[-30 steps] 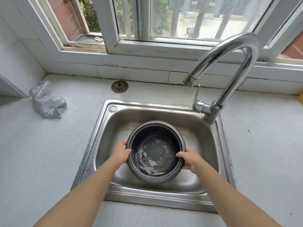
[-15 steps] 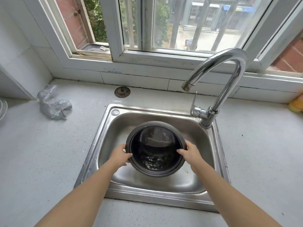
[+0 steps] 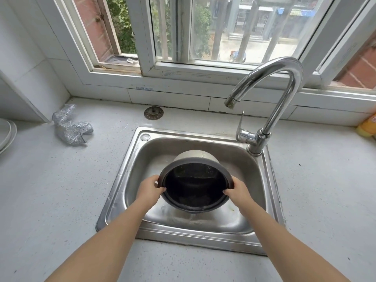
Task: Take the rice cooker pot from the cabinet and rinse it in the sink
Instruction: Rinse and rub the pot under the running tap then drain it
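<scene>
The rice cooker pot (image 3: 195, 186), dark inside with a pale grey outer wall, hangs over the steel sink (image 3: 130, 165). It is tipped steeply toward me, so its mouth faces me and its base points to the far wall. Water spills from its lower rim onto the sink floor. My left hand (image 3: 148, 190) grips the rim on the left. My right hand (image 3: 237, 191) grips the rim on the right. The chrome tap (image 3: 282, 94) arches above the sink's right side; no water runs from its spout.
A crumpled silver scouring cloth (image 3: 70, 127) lies on the worktop at the left. A sink strainer (image 3: 153, 113) rests by the back wall. White plates (image 3: 6, 135) sit at the far left edge, a yellow bottle (image 3: 368, 127) at the far right. A window runs behind.
The pot has been tilted from nearly level to steeply toward me, and the water that sat inside now pours out into the sink. Both hands kept their grip on the rim.
</scene>
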`<act>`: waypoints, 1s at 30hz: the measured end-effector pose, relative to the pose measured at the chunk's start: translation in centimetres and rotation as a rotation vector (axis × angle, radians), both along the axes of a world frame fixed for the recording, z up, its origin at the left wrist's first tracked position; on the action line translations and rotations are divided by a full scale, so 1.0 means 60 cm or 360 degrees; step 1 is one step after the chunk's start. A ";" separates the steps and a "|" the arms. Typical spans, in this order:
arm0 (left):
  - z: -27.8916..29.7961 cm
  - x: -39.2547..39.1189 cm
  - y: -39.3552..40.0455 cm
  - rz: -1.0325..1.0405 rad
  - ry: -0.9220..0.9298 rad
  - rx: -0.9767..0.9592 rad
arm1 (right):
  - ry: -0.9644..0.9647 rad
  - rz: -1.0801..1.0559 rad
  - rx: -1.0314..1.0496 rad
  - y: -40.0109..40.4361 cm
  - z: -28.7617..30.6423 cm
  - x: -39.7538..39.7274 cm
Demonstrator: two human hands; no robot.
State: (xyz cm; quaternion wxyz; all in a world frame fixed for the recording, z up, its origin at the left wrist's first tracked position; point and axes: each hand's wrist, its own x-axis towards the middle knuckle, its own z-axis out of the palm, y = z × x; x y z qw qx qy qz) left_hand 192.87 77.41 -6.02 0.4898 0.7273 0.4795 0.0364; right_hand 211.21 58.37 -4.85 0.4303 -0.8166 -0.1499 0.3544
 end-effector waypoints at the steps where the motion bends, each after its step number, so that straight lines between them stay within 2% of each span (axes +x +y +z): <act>1: 0.000 0.000 -0.002 -0.0002 -0.0005 0.0023 | -0.0010 0.0005 0.0003 -0.001 0.000 0.000; 11: 0.012 0.001 -0.021 0.0004 -0.0061 0.0315 | -0.0228 0.0019 0.0024 -0.022 -0.005 -0.005; 30: 0.065 -0.021 -0.047 0.0031 -0.0096 0.0634 | -0.0449 0.0027 0.0340 -0.043 0.051 -0.018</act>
